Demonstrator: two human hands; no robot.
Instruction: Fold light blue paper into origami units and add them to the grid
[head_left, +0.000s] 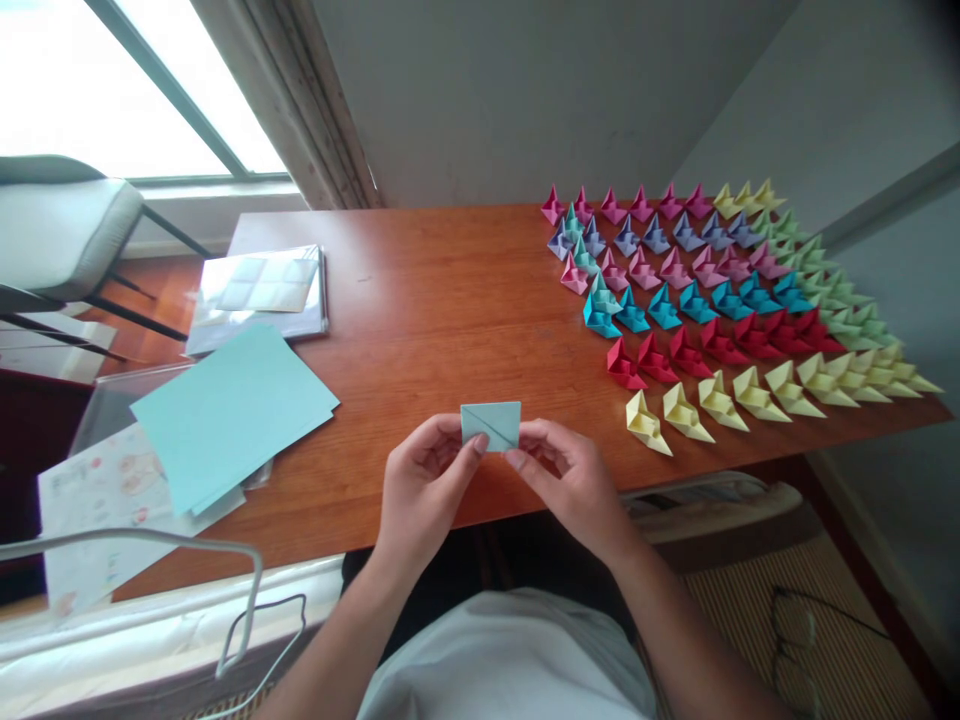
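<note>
Between my two hands is a small folded piece of pale aqua paper (501, 418), rectangular, with a diagonal fold line across its face. My left hand (429, 480) pinches its left side, the thumb lying on the front near the lower edge. At the lower right corner, my right hand (566, 478) grips it between thumb and fingers. The paper is held just above the table's near edge. Fingers behind the sheet are partly hidden.
Rows of folded paper boats (705, 300) in several colours cover the table's right side. To the left lie aqua paper sheets (232, 410), a printed sheet (112, 510) and a flat plastic-wrapped pack (255, 325). A white metal bar (187, 540) crosses the lower left.
</note>
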